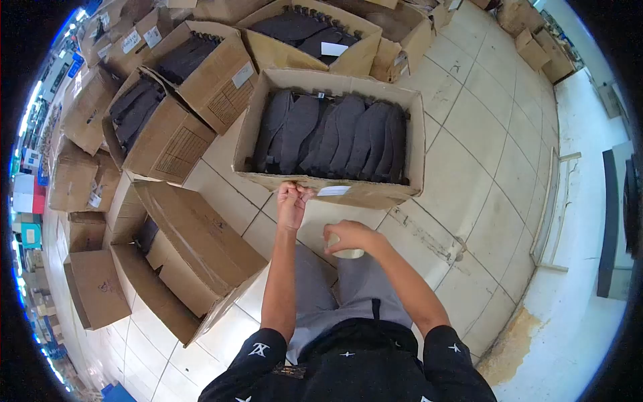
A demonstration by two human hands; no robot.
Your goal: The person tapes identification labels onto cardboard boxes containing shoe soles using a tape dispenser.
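A cardboard box (420, 134) filled with a row of dark, curved fabric-like pieces (341, 137) stands in front of me. A white label (333, 191) shows on its near side. My left hand (292, 201) is at that near side, left of the label, its fingers pressed together; what they pinch is too small to make out. Lower and to the right, my right hand (349, 237) curls round a roll of tape (349, 253), partly hidden by the hand, apart from the box.
An open, mostly bare cardboard box (201, 241) lies at the left. More open boxes with dark pieces (315, 30) stand behind and to the left. A white wall (583, 201) and a metal frame (552, 214) are at the right.
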